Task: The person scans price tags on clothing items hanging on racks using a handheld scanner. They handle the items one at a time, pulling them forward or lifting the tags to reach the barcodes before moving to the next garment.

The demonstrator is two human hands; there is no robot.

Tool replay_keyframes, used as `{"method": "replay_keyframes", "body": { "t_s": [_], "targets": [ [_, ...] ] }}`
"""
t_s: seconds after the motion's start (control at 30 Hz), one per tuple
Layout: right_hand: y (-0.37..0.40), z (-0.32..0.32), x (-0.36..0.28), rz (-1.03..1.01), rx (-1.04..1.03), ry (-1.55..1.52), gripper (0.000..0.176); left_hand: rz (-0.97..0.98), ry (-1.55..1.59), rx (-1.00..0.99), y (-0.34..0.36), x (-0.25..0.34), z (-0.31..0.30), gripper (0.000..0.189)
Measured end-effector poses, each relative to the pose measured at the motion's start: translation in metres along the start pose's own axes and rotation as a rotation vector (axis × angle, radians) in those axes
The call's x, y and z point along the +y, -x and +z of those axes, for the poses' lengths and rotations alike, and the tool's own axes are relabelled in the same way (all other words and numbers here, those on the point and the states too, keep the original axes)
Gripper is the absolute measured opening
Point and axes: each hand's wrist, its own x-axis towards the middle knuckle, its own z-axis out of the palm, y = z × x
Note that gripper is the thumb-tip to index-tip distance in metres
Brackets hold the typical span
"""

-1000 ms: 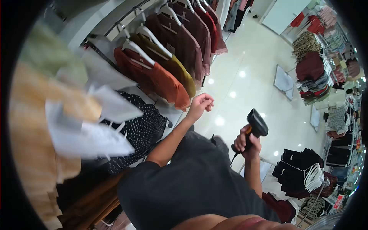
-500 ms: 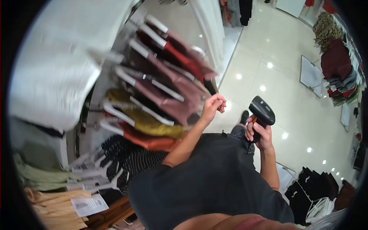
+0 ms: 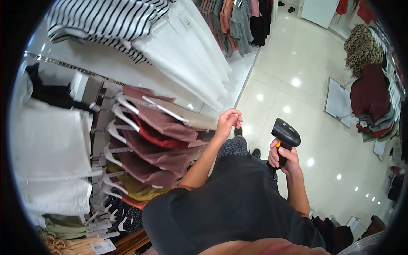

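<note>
A black handheld scanner (image 3: 286, 132) with a yellow trigger is in my right hand (image 3: 289, 158), its fingers wrapped round the handle and its head pointing up and left. My left hand (image 3: 229, 121) is raised over the floor, thumb and fingers curled together with nothing seen in them. Left of that arm hang garments on white hangers: mauve tops (image 3: 157, 146), a red one (image 3: 155, 137) and a mustard one (image 3: 142, 185). The left hand is just right of these garments and apart from them.
White trousers (image 3: 187, 46) and a striped top (image 3: 100, 21) hang at the upper left. White garments (image 3: 53, 148) are at the far left. Across the tiled floor (image 3: 276, 80), a rack on the right holds maroon clothes (image 3: 369, 91) beside a floor mirror (image 3: 338, 102).
The view has shifted, bringing the striped top and white trousers into sight. The hanging garments appear lower and less blurred. Both hands keep nearly the same pose, with the scanner still in the right.
</note>
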Motion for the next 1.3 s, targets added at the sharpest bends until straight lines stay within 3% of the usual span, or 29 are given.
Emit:
{"method": "replay_keyframes", "body": {
  "t_s": [0.23,0.43,0.6,0.97,1.07,1.17,1.3],
  "targets": [
    [-0.107,-0.047,-0.065,0.026,0.031,0.038,0.025,0.051,0.032,0.097,-0.14,0.001,-0.013,0.016],
    [-0.224,-0.046,-0.134,0.063,0.128,0.147,0.025,0.022,0.123,0.17,-0.264,0.021,-0.017,0.017],
    [-0.298,-0.058,-0.182,0.011,0.102,0.116,0.025,0.045,0.107,0.054,-0.362,0.068,-0.004,0.016],
    [-0.399,-0.179,-0.273,-0.071,0.195,0.251,0.028,0.11,0.046,0.039,-0.528,0.075,0.063,0.015],
    [-0.428,-0.221,-0.319,-0.046,0.039,0.396,0.023,0.08,0.015,0.078,-0.579,0.075,0.093,0.015],
    [-0.459,-0.249,-0.373,-0.003,0.014,0.408,0.02,-0.021,0.105,0.181,-0.631,0.091,0.129,0.014],
    [-0.495,-0.287,-0.433,0.061,-0.096,0.352,0.02,0.017,0.128,0.256,-0.686,0.113,0.162,0.014]
  ]
}}
